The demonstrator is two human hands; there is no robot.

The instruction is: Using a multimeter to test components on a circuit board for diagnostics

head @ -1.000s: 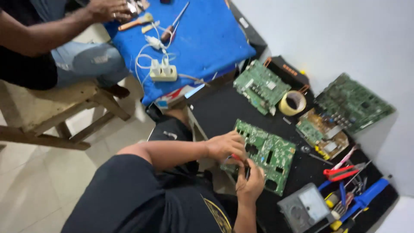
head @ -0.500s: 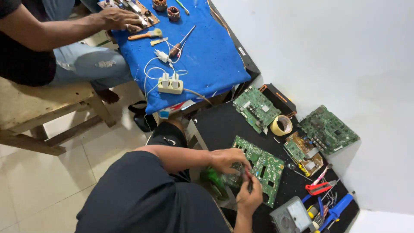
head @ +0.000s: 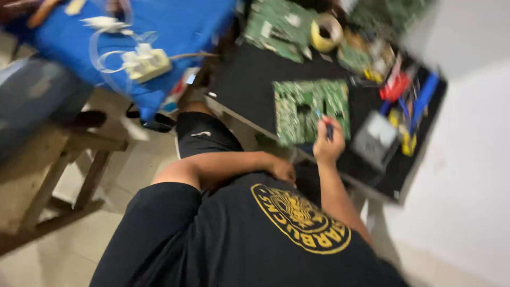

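Down at 6 o'clock, closest to the camera, a black printed shirt (head: 255, 239) is filling the view. Just past it the left hand (head: 281, 171) is sitting curled by the table edge (head: 249, 125), looking like it's bracing; whether it's gripping anything, I can't tell through the blur. Toward 1 o'clock the right hand (head: 326, 146) is pinching a slim screwdriver (head: 325, 125) tip-down, touching the flat green circuit board (head: 311, 109) lying on the black mat. Further out at 12, a yellowish tape roll (head: 325, 33) is sitting beside more boards, and at 10 a white power strip (head: 144, 61) is resting on blue cloth (head: 175, 32).
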